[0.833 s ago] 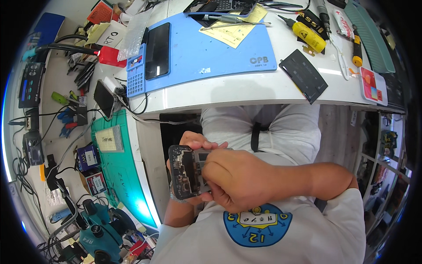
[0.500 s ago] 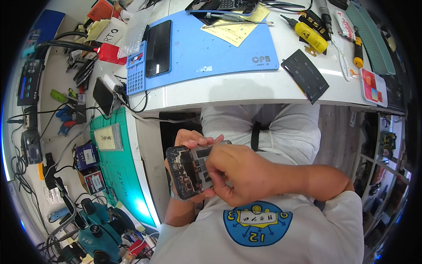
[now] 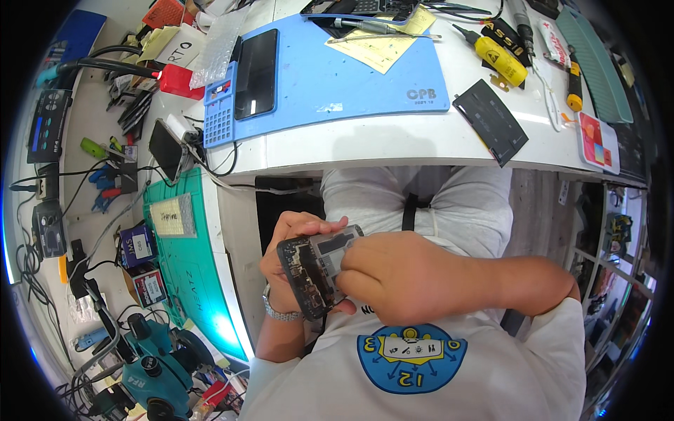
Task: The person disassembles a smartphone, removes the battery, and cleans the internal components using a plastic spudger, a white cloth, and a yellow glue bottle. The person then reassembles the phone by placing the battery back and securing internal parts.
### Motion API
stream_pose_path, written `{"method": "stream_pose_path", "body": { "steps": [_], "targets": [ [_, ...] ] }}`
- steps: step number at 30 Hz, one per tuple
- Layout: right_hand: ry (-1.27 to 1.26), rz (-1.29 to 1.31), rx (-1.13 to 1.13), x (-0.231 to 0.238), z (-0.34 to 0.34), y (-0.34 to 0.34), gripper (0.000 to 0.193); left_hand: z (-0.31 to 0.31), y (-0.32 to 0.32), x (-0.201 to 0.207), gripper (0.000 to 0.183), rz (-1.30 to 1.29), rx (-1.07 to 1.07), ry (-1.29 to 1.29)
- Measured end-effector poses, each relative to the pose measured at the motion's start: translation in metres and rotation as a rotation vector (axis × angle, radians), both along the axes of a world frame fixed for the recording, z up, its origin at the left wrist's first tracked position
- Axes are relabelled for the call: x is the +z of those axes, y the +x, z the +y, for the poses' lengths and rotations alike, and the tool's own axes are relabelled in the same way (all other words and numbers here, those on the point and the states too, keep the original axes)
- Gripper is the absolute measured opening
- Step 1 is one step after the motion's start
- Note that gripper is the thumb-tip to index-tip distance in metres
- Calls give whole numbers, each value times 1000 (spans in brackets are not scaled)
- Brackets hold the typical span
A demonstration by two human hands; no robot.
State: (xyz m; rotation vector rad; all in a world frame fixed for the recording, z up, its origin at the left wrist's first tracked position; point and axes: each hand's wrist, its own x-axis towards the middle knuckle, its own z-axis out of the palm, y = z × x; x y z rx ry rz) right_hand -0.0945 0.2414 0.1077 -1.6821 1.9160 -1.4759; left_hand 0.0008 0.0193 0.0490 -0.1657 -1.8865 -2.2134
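Opened phone (image 3: 306, 277) in hand, clear of the counter (image 3: 295, 153): I have it below the front edge, over the wearer's pale trousers (image 3: 358, 196) and white shirt (image 3: 491, 379). Inner face up toward my camera, lying aslant; circuitry bare at the left end, paler metal and dark panels at the other.

Left grip (image 3: 274, 270) wrapped about the phone from the left, fingers along the far edge, a fingertip or thumb showing at the near edge. Metal-banded wristwatch (image 3: 282, 312) on that wrist.

Right grip (image 3: 382, 274) comes across from the right, fingers curled down over the phone's right part. Its tips are hidden from me; I cannot tell whether they pinch anything.

On the counter I log a blue mat (image 3: 344, 81) with a dark-screened phone (image 3: 256, 74) flat at its left side. Toward the back, a yellow sheet (image 3: 382, 59) and, partly over it, a slim silver tool (image 3: 368, 28). Right of the mat: a black flat panel (image 3: 491, 121) set slantwise near the front edge, and beyond it a yellow bottle (image 3: 501, 62).

Off left, a green mat (image 3: 189, 256); nearer, a teal microscope (image 3: 151, 368).
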Motion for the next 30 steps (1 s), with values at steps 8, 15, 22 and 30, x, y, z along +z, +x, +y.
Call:
{"method": "stream_pose_path", "body": {
  "steps": [8,15,22,30],
  "targets": [
    [50,63,85,-37,2,5,18,-3,2,8,85,54,-116,-409],
    [18,-307,-85,-117,-5,11,16,3,-1,-38,66,-112,-97,-543],
    [59,-387,-331,-148,-10,10,11,5,-5,-56,70,-97,-21,-589],
    [138,-423,-468,-159,-19,9,9,2,0,-71,75,-97,-23,-559]
  ]
}}
